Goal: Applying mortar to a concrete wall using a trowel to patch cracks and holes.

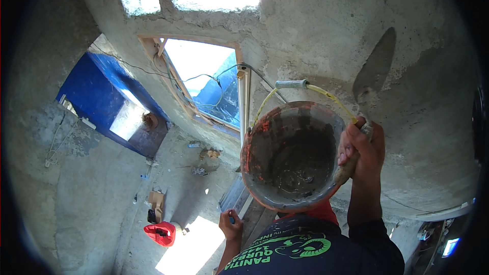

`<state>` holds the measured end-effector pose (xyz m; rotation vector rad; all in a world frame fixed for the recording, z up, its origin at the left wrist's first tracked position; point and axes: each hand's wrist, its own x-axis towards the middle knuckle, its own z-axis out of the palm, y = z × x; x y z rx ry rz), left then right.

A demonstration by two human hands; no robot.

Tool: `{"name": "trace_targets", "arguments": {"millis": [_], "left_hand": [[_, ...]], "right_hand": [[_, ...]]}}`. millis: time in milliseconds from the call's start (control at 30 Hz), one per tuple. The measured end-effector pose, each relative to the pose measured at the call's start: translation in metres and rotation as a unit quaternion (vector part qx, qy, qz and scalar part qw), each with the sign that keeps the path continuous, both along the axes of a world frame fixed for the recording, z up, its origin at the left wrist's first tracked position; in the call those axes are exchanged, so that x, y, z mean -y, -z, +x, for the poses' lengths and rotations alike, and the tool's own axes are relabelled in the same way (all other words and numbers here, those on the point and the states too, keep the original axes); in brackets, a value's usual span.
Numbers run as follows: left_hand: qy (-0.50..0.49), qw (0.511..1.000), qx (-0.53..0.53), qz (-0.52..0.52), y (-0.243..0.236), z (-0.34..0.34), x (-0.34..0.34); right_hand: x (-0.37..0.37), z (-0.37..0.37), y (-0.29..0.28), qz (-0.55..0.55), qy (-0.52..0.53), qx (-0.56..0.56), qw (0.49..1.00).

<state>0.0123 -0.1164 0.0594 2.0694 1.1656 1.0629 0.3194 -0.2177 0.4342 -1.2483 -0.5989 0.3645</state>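
My right hand [360, 148] is closed round the wooden handle of a pointed trowel [376, 66], its grey-smeared blade upward in front of the wall. Against these fingers is the right rim of a bucket [300, 173], orange-red and coated with grey mortar, wet at its bottom. The bucket's yellow bail [265, 104] with its pale grip stands raised. Whether that hand also bears the bucket, I cannot tell. Lower and further left, my left hand [232, 225] is closed, with a small blue bit showing at its fingers; what it grips is mostly hidden.
A rough plastered wall [316, 35] rises ahead, with a damp patch near the blade. Loose cables cross a wooden-framed window opening [204, 66]. A blue-walled doorway [97, 97] lies left. Down on the floor are a red bag [160, 233] and a cardboard box [156, 203].
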Motion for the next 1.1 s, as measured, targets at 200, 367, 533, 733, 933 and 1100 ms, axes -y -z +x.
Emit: {"name": "trace_targets", "arguments": {"millis": [200, 367, 533, 733, 933, 1100], "left_hand": [[0.007, 1.000, 0.004, 0.008, -0.004, 0.002, -0.002], [-0.030, 0.999, -0.010, -0.005, -0.003, -0.008, 0.007], [-0.033, 0.998, -0.051, 0.010, -0.004, -0.010, 0.007], [-0.029, 0.994, -0.109, 0.005, -0.005, -0.007, 0.012], [-0.051, 0.991, -0.116, -0.046, 0.007, -0.001, 0.020], [-0.054, 0.985, -0.143, -0.076, 0.009, -0.010, 0.029]], "right_hand": [[-0.003, 0.016, -0.012, 0.014, 0.008, -0.008, 1.000], [-0.028, 0.029, -0.012, 0.005, -0.033, -0.056, 0.998], [-0.055, 0.045, -0.019, -0.045, -0.147, -0.063, 0.986], [-0.069, 0.077, -0.032, -0.033, -0.297, -0.116, 0.947], [-0.089, 0.131, -0.047, -0.049, -0.445, -0.019, 0.894], [-0.100, 0.126, -0.057, -0.028, -0.405, -0.070, 0.911]]}}
